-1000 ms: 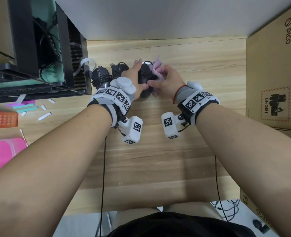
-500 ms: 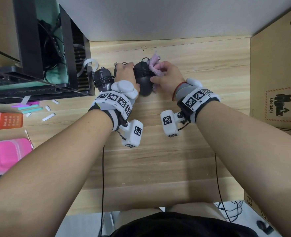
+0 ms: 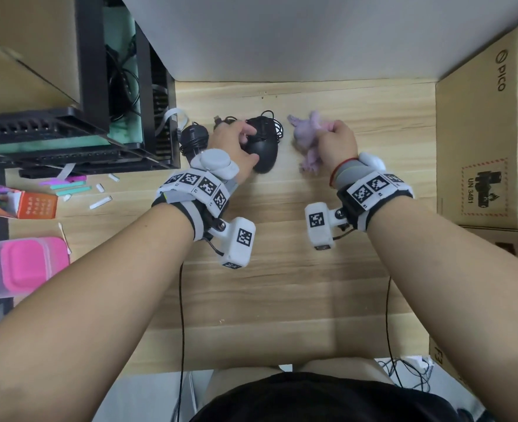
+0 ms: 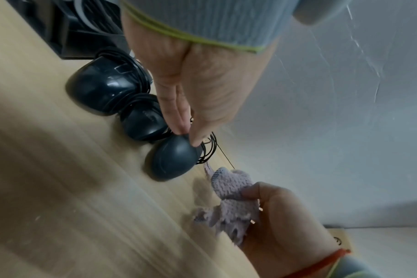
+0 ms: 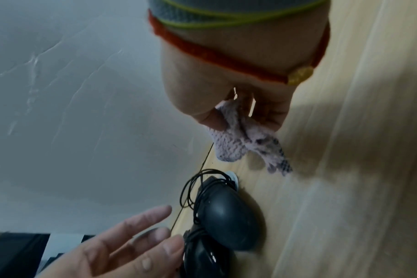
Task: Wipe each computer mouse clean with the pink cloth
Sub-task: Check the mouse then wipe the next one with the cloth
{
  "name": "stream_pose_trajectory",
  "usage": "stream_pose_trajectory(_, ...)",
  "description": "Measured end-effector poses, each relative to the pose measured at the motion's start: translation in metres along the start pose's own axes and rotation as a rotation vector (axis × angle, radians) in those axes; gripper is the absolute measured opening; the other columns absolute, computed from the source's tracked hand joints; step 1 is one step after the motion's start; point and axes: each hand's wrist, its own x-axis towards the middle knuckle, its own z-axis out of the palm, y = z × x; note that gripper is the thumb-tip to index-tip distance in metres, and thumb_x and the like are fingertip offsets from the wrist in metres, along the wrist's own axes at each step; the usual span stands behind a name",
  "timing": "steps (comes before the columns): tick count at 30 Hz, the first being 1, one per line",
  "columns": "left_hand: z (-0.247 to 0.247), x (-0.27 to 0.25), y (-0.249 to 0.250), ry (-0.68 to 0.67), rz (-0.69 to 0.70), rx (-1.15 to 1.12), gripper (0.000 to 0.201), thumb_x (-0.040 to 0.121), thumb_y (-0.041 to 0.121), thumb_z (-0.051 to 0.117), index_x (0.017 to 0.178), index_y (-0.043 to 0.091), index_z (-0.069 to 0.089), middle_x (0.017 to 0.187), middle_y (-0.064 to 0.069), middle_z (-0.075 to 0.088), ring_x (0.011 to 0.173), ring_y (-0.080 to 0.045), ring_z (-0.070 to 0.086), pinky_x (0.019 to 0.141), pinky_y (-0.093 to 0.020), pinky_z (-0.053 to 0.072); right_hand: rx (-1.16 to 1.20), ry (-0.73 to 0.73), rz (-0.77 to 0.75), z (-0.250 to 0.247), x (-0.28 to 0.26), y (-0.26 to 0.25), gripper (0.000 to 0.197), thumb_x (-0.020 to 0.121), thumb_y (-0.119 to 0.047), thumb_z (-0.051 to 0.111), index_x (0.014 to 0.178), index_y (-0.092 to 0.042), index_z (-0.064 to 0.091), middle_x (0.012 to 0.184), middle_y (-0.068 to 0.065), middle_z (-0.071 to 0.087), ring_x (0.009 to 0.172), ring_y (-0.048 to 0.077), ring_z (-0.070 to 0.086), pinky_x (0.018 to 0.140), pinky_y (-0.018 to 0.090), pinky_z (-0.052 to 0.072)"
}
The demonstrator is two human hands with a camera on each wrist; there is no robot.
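Pink cloth (image 3: pixel 308 138) bunched in right hand (image 3: pixel 337 144), held clear of black mouse (image 3: pixel 262 146) at centre of frame, upper middle of wooden desk (image 3: pixel 282 284).

Nearest, both forearms reaching up from bottom of frame. Beyond them, right hand with fingers curled tight round soft, limp, knitted cloth, loose ends dangling; light, likely to flop, best gripped wadded as now. Just left, left hand (image 3: pixel 236 144) resting on mouse with fingers straight, tips touching its top, not clamped. Mouse hard, smooth, glossy, probably slippery and light; cord coiled at its far end, so best steadied by its sides. Two more dark mice (image 4: pixel 122 99) left of it, touching, beside black rack (image 3: pixel 68 132). Compared with half a second ago, cloth pulled away rightward from mouse, gap now open between them; left hand staying on mouse.
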Motion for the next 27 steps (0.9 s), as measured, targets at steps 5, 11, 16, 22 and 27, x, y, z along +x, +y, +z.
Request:
stream_pose_trajectory(5,-0.007,-0.040,-0.005,-0.257,0.011,-0.149,0.074,0.073,0.014,0.086,0.138,0.023,0.052,0.122,0.004,0.056,0.104,-0.011,0.059,0.085,-0.021,0.050,-0.062,-0.326,0.048,0.008,-0.040,0.004,0.021,0.069,-0.004,0.050,0.053,-0.017,0.050,0.042,-0.003,0.044,0.040,0.020,0.041,0.041,0.022,0.028)
stream_pose_trajectory(11,-0.020,-0.089,-0.038,-0.379,-0.032,-0.241,0.043,0.074,0.010,0.086,0.112,0.004,0.067,0.104,-0.015,0.074,0.088,-0.021,0.069,0.085,-0.035,0.057,-0.128,-0.576,-0.045,0.036,-0.098,0.006,0.009,0.074,-0.008,0.058,0.072,-0.016,0.055,0.063,0.006,0.054,0.050,0.018,0.049,0.045,0.022,0.036)
stream_pose_trajectory(16,-0.040,-0.126,-0.073,-0.180,-0.157,-0.358,0.013,0.087,0.011,0.075,0.096,0.004,0.067,0.076,-0.006,0.068,0.063,-0.016,0.059,0.056,-0.023,0.048,-0.265,-0.516,-0.114,0.046,-0.121,0.022,0.011,0.088,-0.018,0.068,0.079,-0.020,0.062,0.064,0.003,0.060,0.050,0.014,0.051,0.045,0.020,0.042)
stream_pose_trajectory(22,-0.069,-0.167,-0.097,-0.003,-0.381,-0.749,0.018,0.104,0.017,0.050,0.090,0.013,0.062,0.096,-0.006,0.070,0.078,-0.014,0.071,0.070,-0.029,0.061,-0.372,-0.551,-0.173,0.071,-0.157,0.033,0.022,0.089,-0.033,0.068,0.072,-0.020,0.063,0.062,0.001,0.060,0.056,0.014,0.051,0.058,0.025,0.047)
stream_pose_trajectory(27,-0.099,-0.187,-0.132,0.170,-0.598,-0.826,0.016,0.104,0.018,0.049,0.098,0.015,0.063,0.104,-0.009,0.065,0.086,-0.025,0.064,0.082,-0.045,0.058,-0.250,-0.601,-0.166,0.110,-0.191,0.034,0.020,0.089,-0.016,0.068,0.078,-0.018,0.051,0.061,0.001,0.057,0.054,0.018,0.055,0.060,0.034,0.054)
